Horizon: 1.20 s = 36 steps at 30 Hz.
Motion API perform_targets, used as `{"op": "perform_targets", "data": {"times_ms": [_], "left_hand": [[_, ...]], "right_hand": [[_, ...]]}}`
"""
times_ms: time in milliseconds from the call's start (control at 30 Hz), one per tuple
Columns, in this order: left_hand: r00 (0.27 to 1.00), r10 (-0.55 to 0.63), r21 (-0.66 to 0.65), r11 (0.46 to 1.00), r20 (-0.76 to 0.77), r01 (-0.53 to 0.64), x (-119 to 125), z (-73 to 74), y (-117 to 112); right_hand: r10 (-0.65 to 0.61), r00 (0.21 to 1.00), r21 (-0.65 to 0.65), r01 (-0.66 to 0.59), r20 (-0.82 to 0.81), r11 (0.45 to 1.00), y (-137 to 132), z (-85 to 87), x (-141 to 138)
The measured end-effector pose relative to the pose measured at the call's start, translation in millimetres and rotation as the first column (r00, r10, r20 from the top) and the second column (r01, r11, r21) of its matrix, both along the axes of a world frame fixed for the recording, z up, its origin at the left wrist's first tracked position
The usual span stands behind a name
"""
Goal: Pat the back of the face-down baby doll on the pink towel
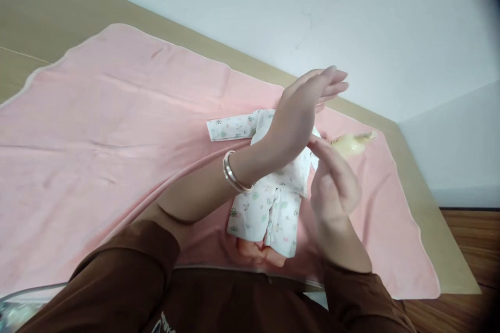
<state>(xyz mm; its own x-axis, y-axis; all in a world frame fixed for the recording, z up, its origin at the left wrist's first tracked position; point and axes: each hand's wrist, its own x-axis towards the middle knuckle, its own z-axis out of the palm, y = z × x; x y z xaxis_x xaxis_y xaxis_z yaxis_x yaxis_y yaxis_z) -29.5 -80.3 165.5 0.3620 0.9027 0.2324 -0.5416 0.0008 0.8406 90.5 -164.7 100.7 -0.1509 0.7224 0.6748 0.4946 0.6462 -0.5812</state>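
Doll (287, 179) in printed white clothes lies on pink blanket (128, 114), just right of view centre; head hidden behind hands. Left hand (300, 106) above it, empty, fingers extended toward 1 o'clock. Right hand (336, 182) at doll's 3 o'clock, blurred; finger state cannot be told. Pale yellow item (349, 144) at doll's 2 o'clock. Bracelet (234, 173) on left wrist.

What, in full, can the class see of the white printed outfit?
The outfit, soft-looking white cloth with small green prints, has a top and trousers. Lying on a pink blanket, a doll wears it, lower limbs bare. One sleeve stretches toward picture left. The left hand and right hand partly hide the top; whether they touch it is unclear.
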Motion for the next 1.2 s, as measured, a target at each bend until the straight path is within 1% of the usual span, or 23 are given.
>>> {"op": "perform_targets", "data": {"times_ms": [33,67,100,133,167,200,233,267,300,333,400,467,533,633,700,833,900,1000,1100,1200], "left_hand": [[0.994,0.090,0.026,0.996,-0.060,-0.089,8,-9.4,11],[0.975,0.186,0.070,0.981,-0.118,-0.179,16,-20.5,22],[0.949,0.274,0.122,0.959,-0.156,-0.256,24,-32.7,33],[0.922,0.339,0.168,0.936,-0.189,-0.309,32,-45.7,44],[0.894,0.382,0.201,0.919,-0.234,-0.340,39,-58.8,53],[0.867,0.406,0.219,0.910,-0.290,-0.353,45,-71.5,62],[0.838,0.422,0.218,0.905,-0.346,-0.365,49,-83.3,69],[0.810,0.428,0.217,0.903,-0.400,-0.370,53,-94.0,73],[0.782,0.432,0.211,0.902,-0.450,-0.377,56,-103.2,76],[0.750,0.443,0.222,0.896,-0.491,-0.385,58,-111.0,77],[0.691,0.500,0.319,0.866,-0.522,-0.385,61,-121.9,75],[0.649,0.559,0.424,0.825,-0.515,-0.374,64,-127.5,70],[0.625,0.588,0.473,0.802,-0.514,-0.366,65,-129.9,67],[0.598,0.601,0.481,0.794,-0.530,-0.371,66,-131.7,66],[0.585,0.607,0.489,0.790,-0.538,-0.370,65,-133.1,67],[0.567,0.631,0.533,0.767,-0.530,-0.356,65,-136.2,68],[0.575,0.630,0.530,0.767,-0.522,-0.361,64,-137.3,69],[0.599,0.621,0.508,0.776,-0.506,-0.374,63,-138.9,69],[0.624,0.624,0.514,0.769,-0.470,-0.381,61,-141.7,70],[0.641,0.623,0.533,0.762,-0.448,-0.368,58,-145.1,70]], "right_hand": [[-0.023,0.996,0.048,0.027,-0.092,0.998,11,-6.0,7],[-0.057,0.983,0.056,0.068,-0.174,0.996,23,-13.2,14],[-0.099,0.970,0.020,0.106,-0.224,0.994,36,-21.3,20],[-0.162,0.957,-0.044,0.157,-0.241,0.987,47,-30.0,25],[-0.237,0.949,-0.112,0.218,-0.209,0.969,58,-38.6,29],[-0.293,0.948,-0.169,0.271,-0.122,0.948,67,-46.8,32],[-0.317,0.948,-0.207,0.311,0.002,0.928,75,-54.1,34],[-0.319,0.937,-0.219,0.345,0.145,0.913,82,-60.3,36],[-0.324,0.909,-0.215,0.382,0.263,0.899,87,-65.4,38],[-0.319,0.880,-0.202,0.404,0.351,0.892,91,-69.3,40],[-0.312,0.849,-0.168,0.414,0.426,0.895,97,-74.6,45],[-0.309,0.853,-0.155,0.403,0.420,0.902,101,-78.3,51],[-0.338,0.854,-0.171,0.430,0.395,0.887,105,-81.7,57],[-0.399,0.840,-0.218,0.495,0.369,0.841,107,-85.2,59],[-0.429,0.824,-0.219,0.526,0.370,0.821,106,-85.3,57],[-0.479,0.756,-0.183,0.601,0.446,0.778,102,-83.0,48],[-0.481,0.724,-0.174,0.624,0.494,0.761,96,-83.5,45],[-0.451,0.720,-0.176,0.612,0.527,0.771,79,-89.0,38],[-0.413,0.727,-0.150,0.572,0.549,0.806,55,-97.5,30],[-0.339,0.732,-0.109,0.489,0.591,0.865,37,-101.8,26]]}}
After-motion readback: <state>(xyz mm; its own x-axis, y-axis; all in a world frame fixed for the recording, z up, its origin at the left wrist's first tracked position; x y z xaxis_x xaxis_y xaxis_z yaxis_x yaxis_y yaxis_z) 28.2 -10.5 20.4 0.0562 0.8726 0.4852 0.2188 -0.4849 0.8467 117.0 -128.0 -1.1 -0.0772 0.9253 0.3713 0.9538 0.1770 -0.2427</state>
